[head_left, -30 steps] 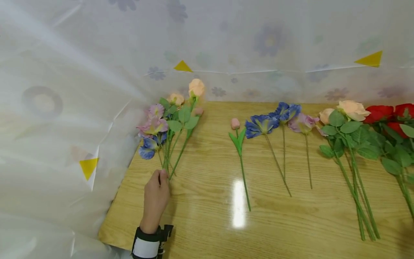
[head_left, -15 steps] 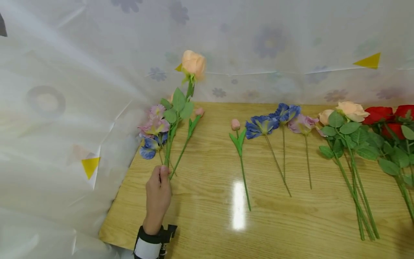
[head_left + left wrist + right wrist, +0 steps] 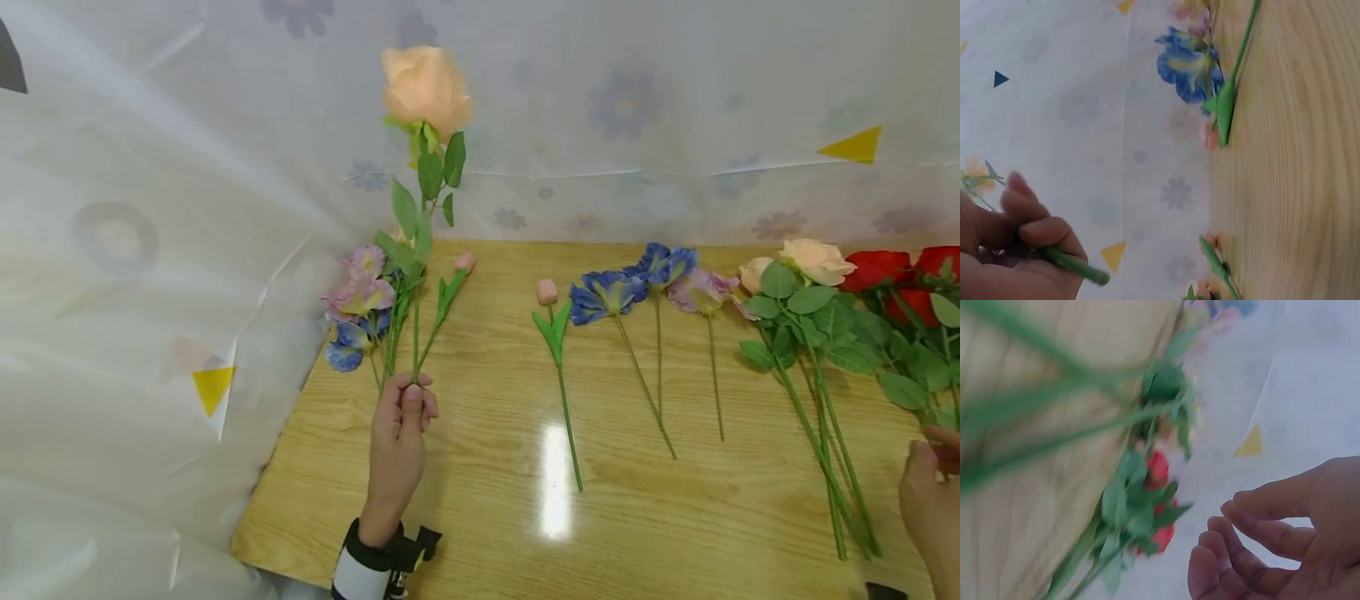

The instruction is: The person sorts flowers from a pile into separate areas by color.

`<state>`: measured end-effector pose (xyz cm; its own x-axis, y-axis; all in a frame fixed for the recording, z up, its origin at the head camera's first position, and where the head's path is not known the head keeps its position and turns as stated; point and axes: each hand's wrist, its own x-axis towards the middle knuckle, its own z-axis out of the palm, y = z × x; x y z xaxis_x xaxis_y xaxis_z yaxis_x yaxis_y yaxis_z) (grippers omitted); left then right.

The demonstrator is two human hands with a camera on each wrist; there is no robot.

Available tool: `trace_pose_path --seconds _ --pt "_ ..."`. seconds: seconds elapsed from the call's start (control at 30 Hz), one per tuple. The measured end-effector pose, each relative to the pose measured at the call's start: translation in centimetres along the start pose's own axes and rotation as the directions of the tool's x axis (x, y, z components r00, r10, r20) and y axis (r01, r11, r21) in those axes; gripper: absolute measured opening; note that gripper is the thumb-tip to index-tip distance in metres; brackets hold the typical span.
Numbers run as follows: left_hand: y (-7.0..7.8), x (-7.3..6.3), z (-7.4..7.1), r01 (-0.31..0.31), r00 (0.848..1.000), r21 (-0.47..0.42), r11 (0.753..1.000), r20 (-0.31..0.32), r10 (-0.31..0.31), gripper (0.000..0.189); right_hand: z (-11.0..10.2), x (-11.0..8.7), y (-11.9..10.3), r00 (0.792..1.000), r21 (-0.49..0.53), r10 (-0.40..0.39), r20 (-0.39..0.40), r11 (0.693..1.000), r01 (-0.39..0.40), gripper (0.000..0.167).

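My left hand (image 3: 397, 450) pinches the green stem of a peach rose (image 3: 426, 92), held upright above the table's left part. In the left wrist view the stem's lower end (image 3: 1079, 265) sticks out past the curled fingers. Behind this hand lie mauve flowers (image 3: 360, 293), a blue flower (image 3: 347, 348) and a pink tulip (image 3: 465, 262). At the right edge of the head view is my right hand (image 3: 930, 500), near the leafy stems of the red roses (image 3: 877, 268). The right wrist view shows its fingers (image 3: 1210, 562) loosely bent, with nothing between them.
On the wooden table (image 3: 480, 417) lie another pink tulip (image 3: 547, 292), blue flowers (image 3: 607, 293), a mauve flower (image 3: 701, 287) and peach roses (image 3: 817, 261) with long stems. A pale floral plastic sheet (image 3: 622, 100) hangs along the back and left.
My left hand has lifted the peach rose up from the left bunch and moved slightly right, turning the stem upright. My right hand has come into the head view at the right edge.
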<state>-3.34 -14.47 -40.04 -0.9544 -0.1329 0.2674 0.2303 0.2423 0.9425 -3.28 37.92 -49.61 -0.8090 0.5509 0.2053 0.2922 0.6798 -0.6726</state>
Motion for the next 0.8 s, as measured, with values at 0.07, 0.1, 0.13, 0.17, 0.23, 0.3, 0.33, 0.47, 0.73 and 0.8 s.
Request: trace_pose_path --seconds 0.07,0.1,0.13,0.17,0.23,0.3,0.33,0.47,0.73,0.8 --pt "0.1 -0.1 0.9 0.006 0.996 -0.056 0.998 0.085 -0.001 0.023 -0.1 -0.7 -3.1 0.992 -0.022 0.108 0.071 0.994 -0.106 0.039" --pt "0.1 -0.1 1.4 0.014 0.991 -0.079 0.997 0.135 -0.003 0.022 -0.1 -0.8 -4.2 0.987 -0.072 0.113 0.111 0.992 -0.106 0.040" --pt "0.1 -0.1 1.9 0.021 0.983 -0.095 0.995 0.185 -0.003 0.022 -0.5 -1.1 -5.7 0.979 -0.110 0.121 0.164 0.988 -0.104 0.040" --pt "0.1 -0.2 2.3 0.029 0.973 -0.104 0.994 0.231 -0.004 0.021 -0.7 -1.4 -7.0 0.975 -0.131 0.100 0.200 0.989 -0.074 0.040" --pt "0.1 -0.5 3.2 0.047 0.955 -0.107 0.993 0.296 -0.013 0.021 -1.1 -2.0 -9.1 0.969 -0.141 0.040 0.245 0.990 -0.005 0.038" --pt "0.1 -0.7 4.0 0.071 0.943 -0.113 0.991 0.331 -0.030 0.019 -1.0 -2.8 -10.4 0.964 -0.088 -0.044 0.262 0.994 0.070 0.035" --pt "0.2 -0.8 4.3 0.078 0.941 -0.107 0.991 0.336 -0.038 0.018 -0.8 -3.3 -11.0 0.958 -0.044 -0.101 0.269 0.992 0.117 0.033" --pt "0.3 -1.4 5.6 0.127 0.935 -0.099 0.987 0.345 -0.085 0.014 1.0 -5.9 -13.2 0.885 0.164 -0.316 0.341 0.947 0.276 0.024" --pt "0.7 -2.0 8.3 0.018 0.911 -0.084 0.996 0.411 0.018 0.016 3.5 -9.9 -17.9 0.656 0.442 -0.437 0.616 0.880 0.171 0.025" --pt "0.8 -2.1 8.7 0.005 0.906 -0.073 0.997 0.423 0.026 0.015 3.7 -10.3 -18.7 0.589 0.495 -0.462 0.663 0.861 0.118 0.027"
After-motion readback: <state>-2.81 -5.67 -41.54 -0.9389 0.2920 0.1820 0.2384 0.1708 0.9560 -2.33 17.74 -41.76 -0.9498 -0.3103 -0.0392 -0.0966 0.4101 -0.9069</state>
